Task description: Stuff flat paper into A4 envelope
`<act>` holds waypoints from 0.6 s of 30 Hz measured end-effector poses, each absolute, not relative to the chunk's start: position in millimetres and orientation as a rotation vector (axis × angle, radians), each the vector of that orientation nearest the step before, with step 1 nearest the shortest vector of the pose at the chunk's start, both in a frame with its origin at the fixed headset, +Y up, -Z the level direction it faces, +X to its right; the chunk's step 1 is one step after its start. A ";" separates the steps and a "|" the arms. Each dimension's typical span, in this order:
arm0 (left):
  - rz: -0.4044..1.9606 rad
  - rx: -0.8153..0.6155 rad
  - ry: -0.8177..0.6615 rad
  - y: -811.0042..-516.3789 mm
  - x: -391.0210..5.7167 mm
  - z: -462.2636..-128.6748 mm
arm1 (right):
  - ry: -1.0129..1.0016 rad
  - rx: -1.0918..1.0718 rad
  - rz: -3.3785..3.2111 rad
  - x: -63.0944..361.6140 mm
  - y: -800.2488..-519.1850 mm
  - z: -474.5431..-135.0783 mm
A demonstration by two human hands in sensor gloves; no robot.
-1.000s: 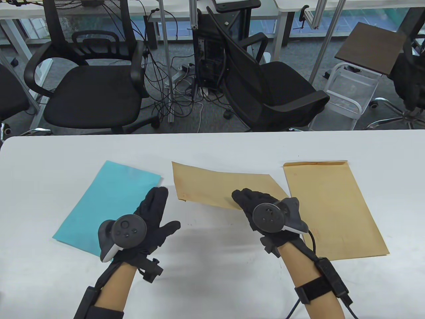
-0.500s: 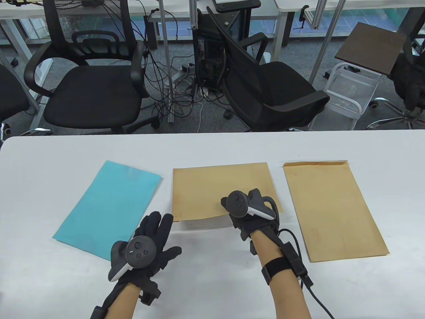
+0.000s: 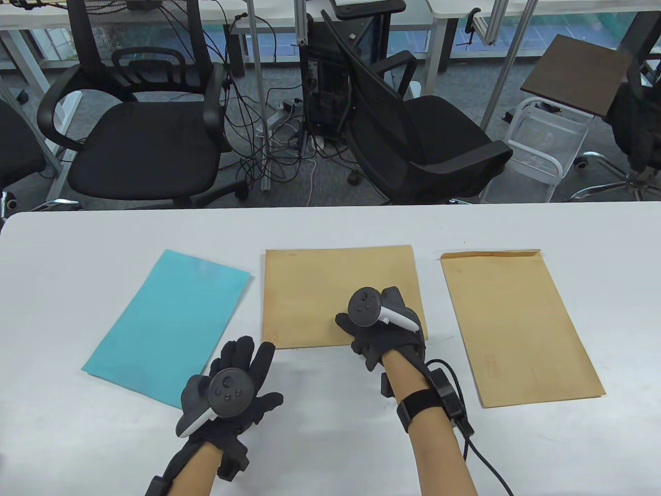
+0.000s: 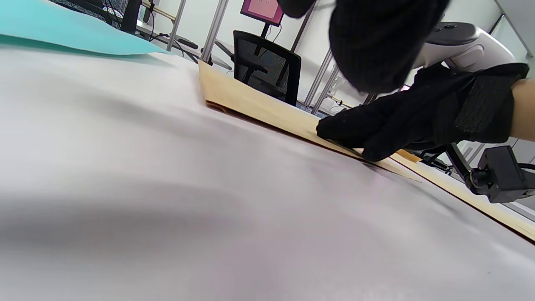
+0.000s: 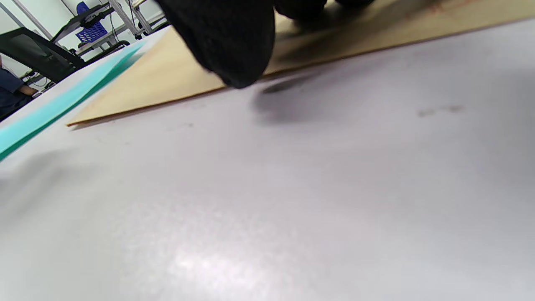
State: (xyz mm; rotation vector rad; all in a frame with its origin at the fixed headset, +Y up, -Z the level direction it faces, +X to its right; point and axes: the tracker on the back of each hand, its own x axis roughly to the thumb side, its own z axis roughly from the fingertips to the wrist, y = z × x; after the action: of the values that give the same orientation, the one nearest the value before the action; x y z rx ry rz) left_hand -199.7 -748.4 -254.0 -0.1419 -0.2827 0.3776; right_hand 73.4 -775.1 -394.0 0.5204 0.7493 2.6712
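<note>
Table view, contents as they lie on the white table, each placed against the middle envelope.

Item: middle envelope, brown, flat on the table at its centre, short edge toward me.

Item: my right hand, gloved, tracker on its back. It rests on the near right corner of the middle envelope, fingers laid flat and pressing the paper down; it grips nothing. The left wrist view shows those fingers touching the envelope's near edge.

Item: my left hand, gloved, tracker on its back. It sits left of and nearer to me than the middle envelope's near left corner, fingers spread and held apart, holding nothing. Its fingertips reach over the near corner of the teal sheet; whether they touch it I cannot tell.

Item: teal sheet of paper, flat, turned at an angle, just left of the middle envelope, a narrow strip of table between them. The right wrist view shows it beyond the envelope.

Item: second brown envelope, flat, right of the middle envelope, apart from it, its flap end away from me.
</note>
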 end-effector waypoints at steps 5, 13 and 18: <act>0.351 -0.137 -0.291 -748.4 -198.6 -251.6 | 0.709 0.545 2.684 76.7 -776.3 -391.2; 0.335 -0.160 -0.297 -751.8 -196.3 -250.7 | 0.420 0.527 2.704 116.8 -756.7 -373.3; 0.318 -0.164 -0.321 -752.2 -188.4 -248.6 | 0.323 0.435 2.697 160.8 -750.8 -357.0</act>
State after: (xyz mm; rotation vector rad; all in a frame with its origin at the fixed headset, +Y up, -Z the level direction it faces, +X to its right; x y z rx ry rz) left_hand -188.4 -752.2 -248.6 -0.1641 -0.3206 0.3185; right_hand 160.8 -750.8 -357.0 0.4345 0.3234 2.6973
